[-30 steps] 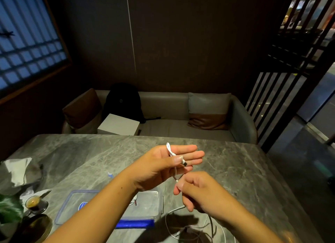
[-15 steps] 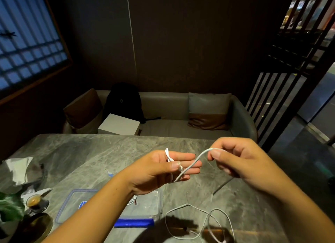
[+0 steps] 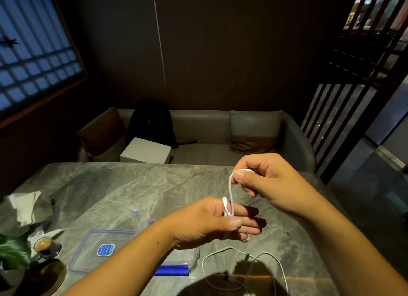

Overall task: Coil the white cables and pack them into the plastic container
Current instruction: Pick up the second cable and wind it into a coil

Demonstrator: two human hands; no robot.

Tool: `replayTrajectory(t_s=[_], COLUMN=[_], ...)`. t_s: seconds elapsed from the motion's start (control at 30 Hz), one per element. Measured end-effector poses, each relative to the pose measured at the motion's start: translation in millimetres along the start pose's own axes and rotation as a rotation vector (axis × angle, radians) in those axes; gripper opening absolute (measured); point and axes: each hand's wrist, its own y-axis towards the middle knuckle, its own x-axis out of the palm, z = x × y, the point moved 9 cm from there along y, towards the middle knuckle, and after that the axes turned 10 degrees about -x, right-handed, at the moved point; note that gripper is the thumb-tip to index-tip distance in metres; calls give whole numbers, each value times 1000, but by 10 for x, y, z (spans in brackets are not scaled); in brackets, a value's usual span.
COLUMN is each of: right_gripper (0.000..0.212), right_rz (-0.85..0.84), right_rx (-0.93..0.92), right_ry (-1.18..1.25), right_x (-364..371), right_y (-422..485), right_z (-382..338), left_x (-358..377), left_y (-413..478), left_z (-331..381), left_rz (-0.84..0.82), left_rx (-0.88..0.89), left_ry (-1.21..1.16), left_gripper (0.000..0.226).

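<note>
The task is looking early in its coiling stage. At centre frame, the left hand is holding out straight fingers with a few turns of the thin white cable wrapped round them, thumb pressing the loops. The right hand, upper right of it, is pinching the cable in a closed grip. Much slack is lying loose on the grey marble worktop at lower right. The clear plastic container, lower left, is holding no coil that I can see.
</note>
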Motion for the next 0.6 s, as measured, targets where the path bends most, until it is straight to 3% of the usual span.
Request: replayTrajectory(t_s=[0.3,0.6], right_gripper=[20,16], right_rz=[15,-14], right_rx=[-16,53], right_ry=[7,35], right_x=[-43,-94], right_y=[143,139], right_z=[76,320], left_x=[50,269], left_y=[2,-23], left_z=[98,175], left_rz=[-23,-175], left_rx=[29,64], left_ry=[53,59], left_gripper=[43,49])
